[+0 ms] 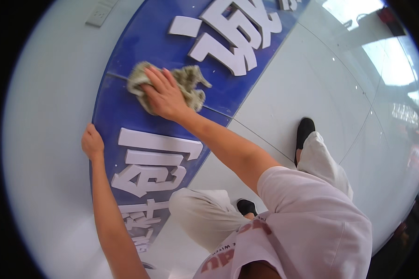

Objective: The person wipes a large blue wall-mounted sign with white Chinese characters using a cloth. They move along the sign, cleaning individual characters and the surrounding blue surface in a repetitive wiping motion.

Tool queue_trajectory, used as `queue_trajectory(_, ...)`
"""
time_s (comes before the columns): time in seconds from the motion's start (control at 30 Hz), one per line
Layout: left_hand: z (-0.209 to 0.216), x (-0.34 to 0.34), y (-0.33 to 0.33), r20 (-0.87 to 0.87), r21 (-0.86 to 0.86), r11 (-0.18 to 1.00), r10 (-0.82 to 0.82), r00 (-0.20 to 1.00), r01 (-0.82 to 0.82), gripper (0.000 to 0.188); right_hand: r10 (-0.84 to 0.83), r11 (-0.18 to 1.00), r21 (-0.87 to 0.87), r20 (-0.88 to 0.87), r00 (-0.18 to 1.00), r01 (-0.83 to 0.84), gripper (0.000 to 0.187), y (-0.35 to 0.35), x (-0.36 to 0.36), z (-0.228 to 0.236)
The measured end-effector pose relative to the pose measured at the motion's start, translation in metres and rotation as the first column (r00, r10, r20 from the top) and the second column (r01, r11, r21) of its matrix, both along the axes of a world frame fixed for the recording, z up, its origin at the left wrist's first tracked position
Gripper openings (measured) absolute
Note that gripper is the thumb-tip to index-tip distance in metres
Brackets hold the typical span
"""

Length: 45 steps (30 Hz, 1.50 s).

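My right hand (164, 95) presses a greenish-grey, wrinkled cloth (191, 81) against a blue sign board (139, 104). Its fingers lie together over the cloth, and part of the cloth spreads out beyond them to the right. Beneath the cloth a seam crosses the board. Farther left and lower, my left hand (93, 142) is closed round the board's left edge; its fingertips are partly hidden. Thick white raised characters stand out from the board: one large character (237, 35) above the cloth and another (160, 162) below it.
A pale wall (51, 107) with a white outlet (97, 15) runs along the board's left side. On the right lies a glossy tiled floor (288, 83) with dark joints. My feet in black shoes (305, 132) are on this floor, close to the board.
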<state>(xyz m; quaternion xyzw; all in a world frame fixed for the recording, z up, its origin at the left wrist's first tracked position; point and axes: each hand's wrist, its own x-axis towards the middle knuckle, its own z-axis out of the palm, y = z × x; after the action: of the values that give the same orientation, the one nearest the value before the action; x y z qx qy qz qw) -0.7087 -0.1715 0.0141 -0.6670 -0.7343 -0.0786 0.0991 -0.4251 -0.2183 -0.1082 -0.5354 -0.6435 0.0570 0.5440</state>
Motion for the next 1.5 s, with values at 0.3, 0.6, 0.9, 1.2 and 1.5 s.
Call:
queue_trajectory(0.3, -0.004, 0.009, 0.006, 0.002, 0.071, 0.994, -0.085, 0.996, 0.084, 0.056, -0.656, 0.638, -0.563, -0.040, 0.754, 0.526, 0.039, -0.097, 0.176, -0.197)
queue_trajectory(0.6, -0.008, 0.014, 0.006, 0.032, 0.040, 0.994, -0.107, 0.994, 0.106, 0.053, -0.470, 0.702, -0.546, 0.127, 0.873, 0.458, 0.037, -0.063, 0.296, -0.202)
queue_trajectory(0.9, -0.006, -0.008, 0.000, -0.021, 0.087, 0.990, -0.111, 0.994, 0.112, 0.052, -0.371, 0.911, -0.245, -0.131, 0.919, 0.333, 0.031, -0.008, 0.317, -0.080)
queue_trajectory(1.2, -0.010, 0.033, 0.007, 0.060, 0.020, 0.991, -0.135, 0.989, 0.134, 0.053, -0.520, 0.715, -0.561, -0.026, 0.854, 0.418, 0.041, -0.027, 0.338, -0.173)
queue_trajectory(1.5, -0.009, 0.003, 0.001, -0.009, 0.065, 0.989, -0.136, 0.991, 0.136, 0.050, -0.307, 0.931, -0.281, -0.263, 0.914, 0.232, 0.032, -0.014, 0.299, -0.063)
